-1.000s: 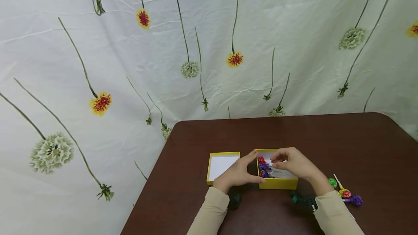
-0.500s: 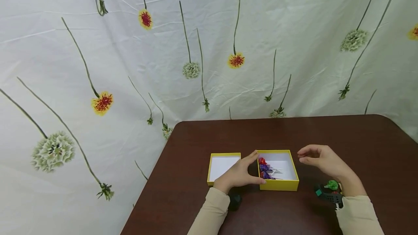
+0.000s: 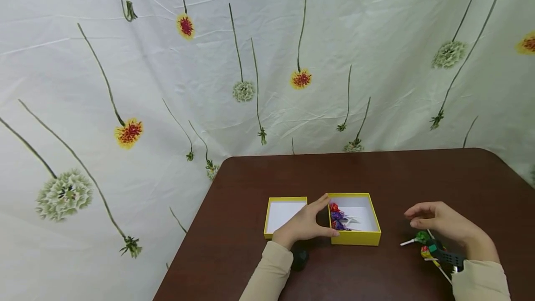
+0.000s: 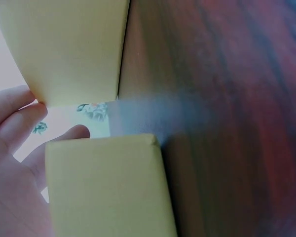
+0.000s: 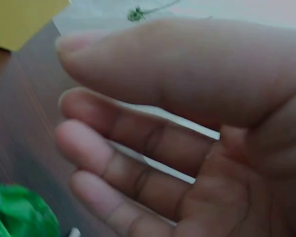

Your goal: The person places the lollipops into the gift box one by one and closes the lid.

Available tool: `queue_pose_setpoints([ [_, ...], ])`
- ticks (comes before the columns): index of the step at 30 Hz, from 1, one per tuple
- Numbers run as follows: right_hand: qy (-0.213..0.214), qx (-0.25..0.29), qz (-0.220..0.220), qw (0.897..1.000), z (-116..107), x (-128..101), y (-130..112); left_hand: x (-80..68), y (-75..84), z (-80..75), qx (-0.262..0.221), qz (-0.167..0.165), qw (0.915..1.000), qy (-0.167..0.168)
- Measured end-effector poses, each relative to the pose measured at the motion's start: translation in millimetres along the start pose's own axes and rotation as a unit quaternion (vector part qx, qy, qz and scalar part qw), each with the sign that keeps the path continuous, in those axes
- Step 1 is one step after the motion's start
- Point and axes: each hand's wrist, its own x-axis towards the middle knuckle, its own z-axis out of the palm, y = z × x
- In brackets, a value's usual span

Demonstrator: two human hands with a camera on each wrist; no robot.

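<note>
My left hand (image 3: 302, 225) holds a yellow box (image 3: 355, 238) at its left end, thumb at the near corner and a forefinger at the far one. Inside the box lie several red and purple wrapped lollipops (image 3: 337, 216), sticks pointing right. In the left wrist view, fingers (image 4: 20, 118) reach past yellow cardboard walls. To the right, my right hand (image 3: 453, 226) hovers loosely bent above more lollipops, with nothing between its fingers. A green lollipop (image 3: 422, 237) and a yellow-and-red one (image 3: 425, 251) show there, partly covered by the wrist strap.
The shallow yellow lid (image 3: 286, 215), white inside, lies left of the box, partly behind my left hand. Everything rests on a dark brown table (image 3: 259, 175). A white cloth (image 3: 267, 59) printed with flowers hangs behind it.
My right hand has left the inside of the box and moved right, over the loose lollipops. The left hand stays at the box.
</note>
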Motion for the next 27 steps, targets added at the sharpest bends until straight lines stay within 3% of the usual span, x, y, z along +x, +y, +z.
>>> queue_pose_setpoints([
  [6,-0.044,-0.020,-0.020,0.999,-9,-4,12,0.5,0.2,-0.1,0.007,-0.004,1.0000,0.001],
  [14,-0.101,0.053,-0.043,0.993,-13,-8,32,1.6,-0.3,1.1,0.011,-0.003,0.9999,0.000],
  [24,-0.137,0.084,-0.087,0.983,-16,-5,44,-0.1,0.6,0.7,0.003,-0.003,1.0000,-0.004],
  [27,-0.138,0.084,-0.076,0.984,-17,-6,43,-0.5,1.1,0.3,0.002,-0.003,1.0000,-0.003],
])
